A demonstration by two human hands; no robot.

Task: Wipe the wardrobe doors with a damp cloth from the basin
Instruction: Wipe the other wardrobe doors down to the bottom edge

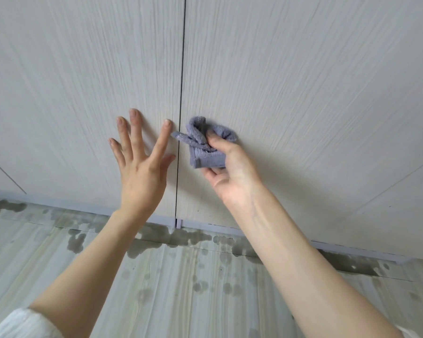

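I see the cloth (205, 146), blue and bunched up, on the right door (303, 81) just beside the dark gap (181, 93) between the doors. My right hand (230, 172) has its grip curled round the cloth, thumb on top and fingers under, pressing it on the door. My left hand (142, 164) is spread wide, its fingertips (134, 114) touching the left door (71, 81). Below the doors, the floor (169, 289) has dark wet spots (156, 237).
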